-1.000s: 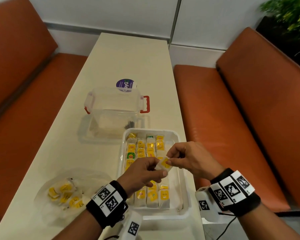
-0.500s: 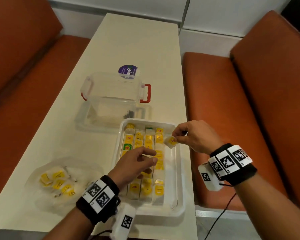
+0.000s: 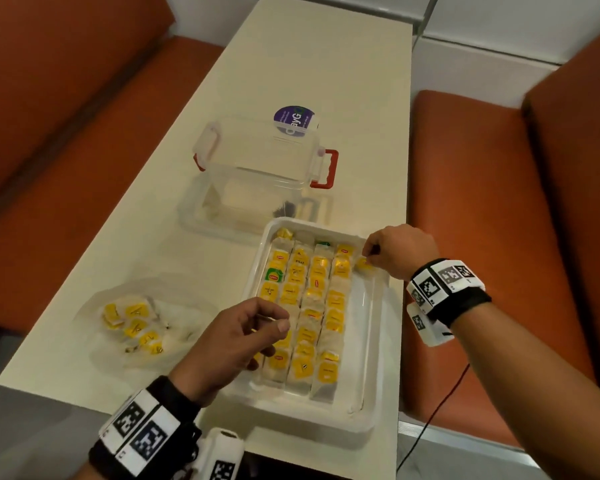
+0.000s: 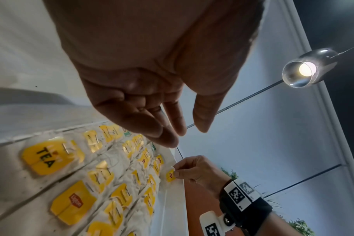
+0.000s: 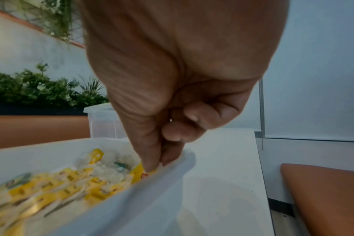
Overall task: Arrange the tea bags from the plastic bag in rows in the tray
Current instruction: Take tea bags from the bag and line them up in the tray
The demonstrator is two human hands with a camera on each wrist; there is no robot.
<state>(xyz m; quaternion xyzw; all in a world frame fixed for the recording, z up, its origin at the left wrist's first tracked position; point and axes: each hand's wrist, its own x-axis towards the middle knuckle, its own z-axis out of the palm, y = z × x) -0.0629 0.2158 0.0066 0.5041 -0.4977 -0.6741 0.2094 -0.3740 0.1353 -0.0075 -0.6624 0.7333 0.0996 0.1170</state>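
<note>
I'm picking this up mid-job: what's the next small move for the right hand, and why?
Probably lower and release. The right hand pinches a tea bag at the far end of the tray, right of four filled rows, where a bare strip runs along the right wall. The left hand holds nothing and could next fetch from the plastic bag.

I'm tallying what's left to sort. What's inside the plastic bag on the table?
Through the plastic bag, several yellow-tagged tea bags show, loosely heaped, not in rows. Creased plastic hides any beneath or behind them, so no exact count.
</note>
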